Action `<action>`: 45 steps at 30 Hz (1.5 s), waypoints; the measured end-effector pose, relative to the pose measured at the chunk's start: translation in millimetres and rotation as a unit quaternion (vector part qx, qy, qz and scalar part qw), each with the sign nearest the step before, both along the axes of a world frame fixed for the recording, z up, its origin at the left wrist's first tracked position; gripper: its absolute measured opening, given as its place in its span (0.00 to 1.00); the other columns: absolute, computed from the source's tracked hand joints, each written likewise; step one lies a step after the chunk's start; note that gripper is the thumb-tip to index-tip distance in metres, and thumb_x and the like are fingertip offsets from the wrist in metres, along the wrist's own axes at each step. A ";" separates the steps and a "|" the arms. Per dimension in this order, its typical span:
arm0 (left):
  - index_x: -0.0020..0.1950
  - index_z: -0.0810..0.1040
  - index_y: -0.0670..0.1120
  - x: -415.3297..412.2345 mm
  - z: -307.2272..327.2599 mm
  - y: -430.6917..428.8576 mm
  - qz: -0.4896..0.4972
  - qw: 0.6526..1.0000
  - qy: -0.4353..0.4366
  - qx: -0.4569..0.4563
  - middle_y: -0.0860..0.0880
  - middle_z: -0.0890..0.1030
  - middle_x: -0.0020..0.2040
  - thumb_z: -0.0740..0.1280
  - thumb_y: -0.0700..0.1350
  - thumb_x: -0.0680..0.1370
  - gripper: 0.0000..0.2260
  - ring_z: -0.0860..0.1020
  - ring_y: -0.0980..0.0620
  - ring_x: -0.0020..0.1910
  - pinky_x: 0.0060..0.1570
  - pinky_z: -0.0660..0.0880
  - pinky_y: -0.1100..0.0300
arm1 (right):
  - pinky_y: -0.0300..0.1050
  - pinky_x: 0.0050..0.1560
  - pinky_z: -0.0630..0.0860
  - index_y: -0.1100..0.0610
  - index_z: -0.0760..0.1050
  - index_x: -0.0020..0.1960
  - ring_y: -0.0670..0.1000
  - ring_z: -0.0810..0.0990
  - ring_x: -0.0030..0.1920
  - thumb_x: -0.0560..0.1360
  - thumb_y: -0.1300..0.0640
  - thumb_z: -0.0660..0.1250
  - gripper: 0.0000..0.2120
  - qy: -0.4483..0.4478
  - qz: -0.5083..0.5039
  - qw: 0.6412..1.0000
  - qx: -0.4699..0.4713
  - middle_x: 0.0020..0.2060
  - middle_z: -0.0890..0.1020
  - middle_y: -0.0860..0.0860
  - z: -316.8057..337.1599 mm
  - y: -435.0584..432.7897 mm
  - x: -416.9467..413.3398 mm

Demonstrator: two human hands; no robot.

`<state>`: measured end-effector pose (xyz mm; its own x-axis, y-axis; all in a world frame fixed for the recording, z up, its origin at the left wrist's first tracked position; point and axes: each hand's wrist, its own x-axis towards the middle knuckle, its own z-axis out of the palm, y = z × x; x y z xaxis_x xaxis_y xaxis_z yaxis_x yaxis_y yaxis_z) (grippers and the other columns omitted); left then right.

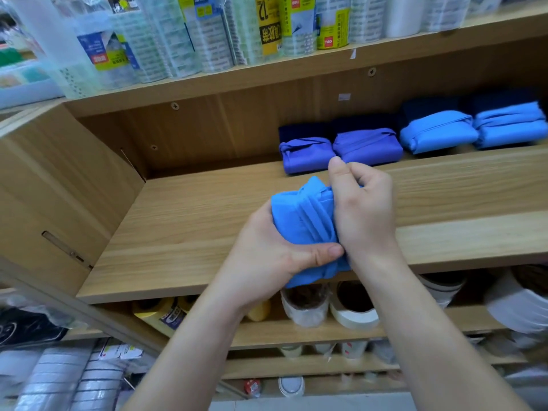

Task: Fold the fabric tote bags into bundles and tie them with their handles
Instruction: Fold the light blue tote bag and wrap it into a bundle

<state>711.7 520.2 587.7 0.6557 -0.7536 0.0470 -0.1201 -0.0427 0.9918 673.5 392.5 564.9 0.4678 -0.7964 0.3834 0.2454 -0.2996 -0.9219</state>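
I hold a folded bright blue tote bag bundle (302, 218) above the front of a wooden shelf (184, 226). My left hand (267, 256) grips its lower end from the left, thumb pressed across the fabric. My right hand (361, 209) curls around the bundle's right side, where the handle straps wrap over it. At the back of the shelf lie finished bundles: two purple ones (307, 154) (367, 146) and two light blue ones (436, 132) (510, 124).
Dark navy fabric (305, 130) sits behind the finished bundles. The shelf above carries wrapped tape rolls (207, 34). The shelf below holds rolls of masking tape (353, 310). A wooden side panel (59, 188) closes the shelf on the left.
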 end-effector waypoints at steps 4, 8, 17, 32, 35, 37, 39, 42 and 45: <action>0.56 0.81 0.46 5.8 10.2 3.5 -0.011 0.997 -0.045 -0.056 0.45 0.85 0.47 0.79 0.40 0.64 0.22 0.82 0.52 0.45 0.47 0.80 0.58 | 0.46 0.32 0.62 0.51 0.60 0.26 0.46 0.65 0.26 0.79 0.49 0.61 0.24 0.082 0.015 0.990 -0.111 0.21 0.67 0.43 12.2 1.4 -5.9; 0.52 0.82 0.45 16.6 4.2 3.8 0.050 0.992 -0.020 -0.118 0.47 0.84 0.48 0.78 0.39 0.66 0.16 0.82 0.50 0.48 0.47 0.80 0.55 | 0.55 0.42 0.73 0.56 0.72 0.37 0.53 0.76 0.36 0.77 0.37 0.58 0.23 0.077 0.179 0.981 -0.025 0.34 0.80 0.49 18.4 -5.3 -14.1; 0.59 0.80 0.46 17.9 -1.7 8.7 0.021 0.998 0.001 -0.053 0.45 0.86 0.47 0.80 0.40 0.63 0.25 0.83 0.50 0.46 0.45 0.79 0.57 | 0.52 0.31 0.59 0.66 0.65 0.33 0.47 0.63 0.29 0.80 0.45 0.57 0.26 0.109 0.162 0.969 -0.150 0.27 0.64 0.55 10.0 -11.2 -32.7; 0.58 0.70 0.56 8.3 -10.1 1.5 0.081 0.990 -0.089 -0.073 0.65 0.77 0.45 0.77 0.51 0.69 0.23 0.78 0.61 0.45 0.43 0.79 0.60 | 0.41 0.50 0.80 0.46 0.74 0.61 0.41 0.83 0.50 0.78 0.46 0.64 0.13 0.130 0.240 0.962 0.019 0.50 0.84 0.44 7.4 5.8 -59.0; 0.57 0.68 0.57 4.2 -16.4 -0.7 0.070 0.993 -0.076 -0.060 0.63 0.78 0.44 0.69 0.56 0.75 0.15 0.78 0.59 0.44 0.45 0.79 0.56 | 0.39 0.53 0.77 0.48 0.72 0.65 0.41 0.80 0.53 0.81 0.55 0.64 0.13 0.087 0.153 0.984 -0.043 0.51 0.82 0.42 -0.4 16.2 -52.5; 0.56 0.69 0.53 6.5 -11.8 1.7 0.062 0.994 -0.057 -0.067 0.59 0.77 0.43 0.64 0.57 0.77 0.12 0.76 0.61 0.40 0.39 0.76 0.63 | 0.36 0.51 0.77 0.48 0.72 0.64 0.42 0.80 0.53 0.80 0.56 0.65 0.14 0.064 0.153 0.985 -0.049 0.51 0.81 0.42 -2.4 16.2 -53.3; 0.56 0.71 0.51 10.8 -6.2 4.9 0.046 0.997 -0.048 -0.048 0.57 0.79 0.40 0.63 0.55 0.76 0.12 0.76 0.61 0.37 0.36 0.75 0.65 | 0.36 0.51 0.77 0.48 0.73 0.64 0.43 0.80 0.54 0.79 0.58 0.66 0.14 0.053 0.159 0.984 -0.051 0.52 0.82 0.42 -4.1 12.2 -57.2; 0.58 0.77 0.53 14.2 -3.8 5.4 0.021 0.999 -0.041 -0.028 0.54 0.84 0.45 0.65 0.47 0.79 0.09 0.81 0.56 0.44 0.41 0.79 0.61 | 0.40 0.57 0.77 0.49 0.72 0.66 0.43 0.80 0.57 0.79 0.58 0.66 0.16 0.056 0.170 0.982 -0.057 0.55 0.82 0.42 -1.9 6.2 -62.1; 0.54 0.81 0.53 13.7 -5.1 0.4 0.042 0.997 -0.049 -0.053 0.53 0.85 0.48 0.66 0.40 0.79 0.09 0.83 0.54 0.48 0.46 0.81 0.56 | 0.44 0.59 0.76 0.48 0.70 0.69 0.44 0.79 0.58 0.78 0.52 0.68 0.21 0.073 0.166 0.982 -0.045 0.57 0.81 0.44 -3.4 1.7 -67.1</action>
